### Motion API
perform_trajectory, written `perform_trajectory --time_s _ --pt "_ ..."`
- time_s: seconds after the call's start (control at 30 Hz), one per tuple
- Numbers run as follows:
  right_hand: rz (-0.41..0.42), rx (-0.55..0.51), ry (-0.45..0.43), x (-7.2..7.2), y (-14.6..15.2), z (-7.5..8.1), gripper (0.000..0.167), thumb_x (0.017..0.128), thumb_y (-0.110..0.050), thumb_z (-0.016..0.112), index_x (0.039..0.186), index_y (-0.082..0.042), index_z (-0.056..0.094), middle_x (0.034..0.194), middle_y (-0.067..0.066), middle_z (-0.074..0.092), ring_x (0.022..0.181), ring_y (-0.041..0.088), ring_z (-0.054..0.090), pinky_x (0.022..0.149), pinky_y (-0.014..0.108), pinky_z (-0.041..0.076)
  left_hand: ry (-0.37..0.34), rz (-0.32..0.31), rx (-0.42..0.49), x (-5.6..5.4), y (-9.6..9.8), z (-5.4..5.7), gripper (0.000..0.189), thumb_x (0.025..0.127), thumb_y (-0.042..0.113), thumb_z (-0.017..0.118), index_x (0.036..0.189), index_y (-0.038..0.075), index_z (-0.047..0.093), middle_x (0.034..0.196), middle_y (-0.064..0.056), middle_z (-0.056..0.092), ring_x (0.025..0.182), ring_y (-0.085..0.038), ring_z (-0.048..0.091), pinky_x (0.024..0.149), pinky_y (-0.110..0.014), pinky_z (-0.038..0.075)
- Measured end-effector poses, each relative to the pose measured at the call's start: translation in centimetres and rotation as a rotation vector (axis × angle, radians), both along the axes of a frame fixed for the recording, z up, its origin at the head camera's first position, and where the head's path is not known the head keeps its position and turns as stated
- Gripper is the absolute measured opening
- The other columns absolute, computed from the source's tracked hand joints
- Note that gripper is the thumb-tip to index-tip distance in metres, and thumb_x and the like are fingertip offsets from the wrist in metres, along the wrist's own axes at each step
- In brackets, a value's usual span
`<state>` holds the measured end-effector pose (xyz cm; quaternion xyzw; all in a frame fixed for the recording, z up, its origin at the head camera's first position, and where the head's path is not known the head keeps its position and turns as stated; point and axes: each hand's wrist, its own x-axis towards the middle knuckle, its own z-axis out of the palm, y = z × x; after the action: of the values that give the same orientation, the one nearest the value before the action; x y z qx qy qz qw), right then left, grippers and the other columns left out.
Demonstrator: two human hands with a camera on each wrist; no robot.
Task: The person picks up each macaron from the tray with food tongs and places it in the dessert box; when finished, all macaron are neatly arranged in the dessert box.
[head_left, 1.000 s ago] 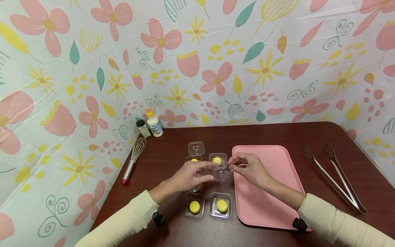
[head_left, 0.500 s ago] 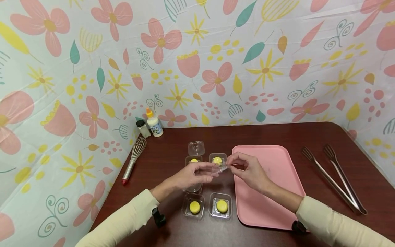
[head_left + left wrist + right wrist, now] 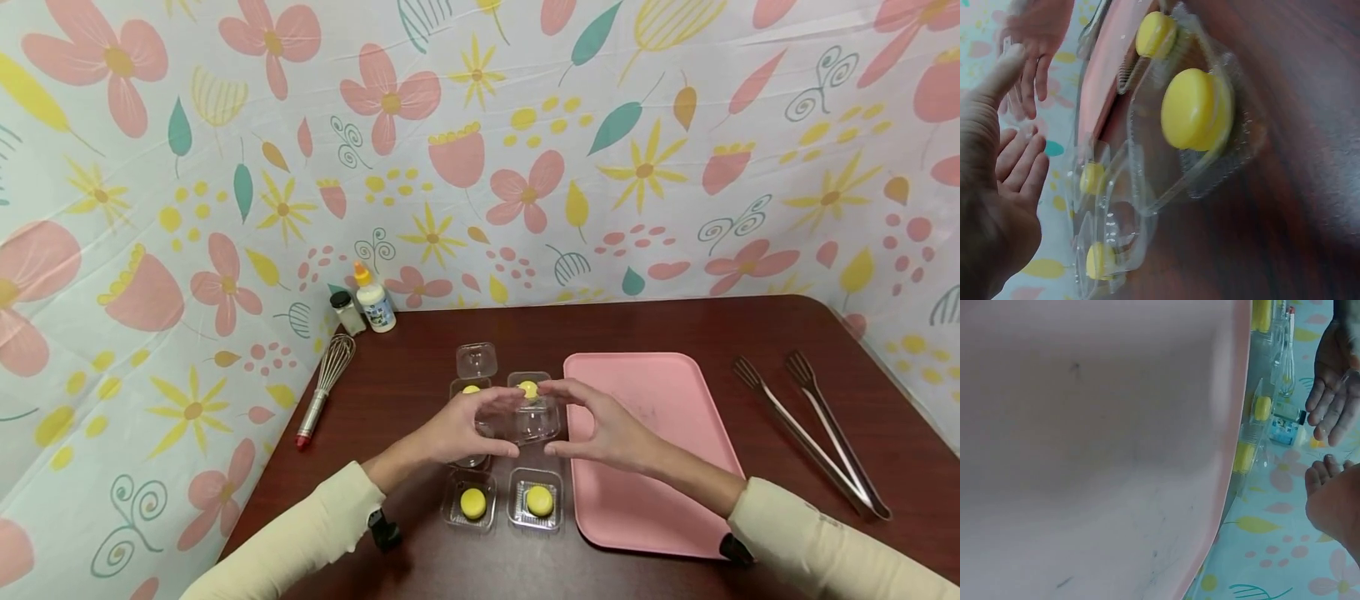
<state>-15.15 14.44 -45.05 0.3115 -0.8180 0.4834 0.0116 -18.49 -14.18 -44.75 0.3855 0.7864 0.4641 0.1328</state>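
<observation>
Floral cloth (image 3: 480,167) backs a dark desk (image 3: 412,367). Between left hand (image 3: 459,427) and right hand (image 3: 617,433), clear plastic lid (image 3: 537,423) appears beside an open box (image 3: 513,379) containing a yellow disc (image 3: 528,390); fingers spread wide, contact indeterminable. Pink tray (image 3: 656,508), right; whisk (image 3: 326,387), far left.

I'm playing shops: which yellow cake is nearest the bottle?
The back left cake, partly hidden by the left hand in the head view. The back right cake, front left cake and front right cake sit farther from the bottle.
</observation>
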Motion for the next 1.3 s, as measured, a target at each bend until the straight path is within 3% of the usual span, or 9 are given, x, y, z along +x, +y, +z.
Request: perform_trajectory --time_s 0.1,0.3,0.67,0.83,1.07,1.3 --pt "-0.031 0.052 0.029 0.1 0.1 -0.5 0.076 0.083 -0.031 0.094 0.147 -0.009 0.06 0.142 0.004 0.066 0.126 0.031 0.065 0.108 0.061 0.048 0.146 0.017 -0.055 0.3 0.1 -0.3 0.079 0.086 0.02 0.092 0.152 0.003 0.054 0.143 -0.014 0.066 0.128 -0.021 0.065 0.107 -0.049 0.052" --pt "-0.036 0.109 0.07 0.6 0.1 -1.0 0.073 0.081 -0.027 0.096 0.144 -0.008 0.063 0.14 0.002 0.067 0.123 0.026 0.067 0.106 0.057 0.051 0.4 0.025 -0.22 1.0 -0.1 -0.8 0.081 0.086 0.039 0.091 0.153 0.009 0.055 0.151 -0.002 0.061 0.133 -0.016 0.06 0.11 -0.04 0.051" --pt "0.009 0.151 0.13 2.2 -0.1 -1.5 0.075 0.078 -0.017 0.097 0.144 -0.005 0.061 0.14 0.003 0.065 0.126 0.026 0.065 0.106 0.053 0.052 0.637 -0.014 -0.34 2.4 -0.2 -1.2 0.08 0.091 0.049 0.083 0.155 0.013 0.053 0.146 -0.002 0.064 0.133 -0.016 0.061 0.109 -0.037 0.052" --pt "0.031 0.192 0.178 3.0 -0.3 -1.8 0.075 0.079 -0.021 0.096 0.142 0.0 0.061 0.138 0.004 0.065 0.127 0.027 0.063 0.106 0.053 0.052 0.696 -0.053 -0.381 2.9 -0.3 -1.2 0.079 0.091 0.053 0.082 0.154 0.013 0.054 0.147 0.0 0.064 0.132 -0.013 0.061 0.108 -0.033 0.051" --pt "0.043 0.237 0.172 4.2 -0.7 -1.9 0.074 0.077 -0.021 0.096 0.14 0.002 0.063 0.134 0.001 0.067 0.124 0.02 0.065 0.105 0.046 0.054 0.762 -0.105 -0.418 3.6 -0.2 -1.1 0.08 0.089 0.057 0.082 0.151 0.012 0.057 0.145 0.001 0.065 0.127 -0.012 0.065 0.106 -0.031 0.053" --pt "0.033 0.285 0.193 5.1 -0.9 -2.3 0.07 0.077 -0.022 0.096 0.136 0.001 0.067 0.131 0.004 0.069 0.121 0.02 0.067 0.101 0.043 0.057 0.738 -0.117 -0.481 4.4 -0.3 -1.4 0.078 0.089 0.056 0.082 0.151 0.015 0.058 0.145 0.002 0.066 0.121 -0.009 0.067 0.099 -0.029 0.056"
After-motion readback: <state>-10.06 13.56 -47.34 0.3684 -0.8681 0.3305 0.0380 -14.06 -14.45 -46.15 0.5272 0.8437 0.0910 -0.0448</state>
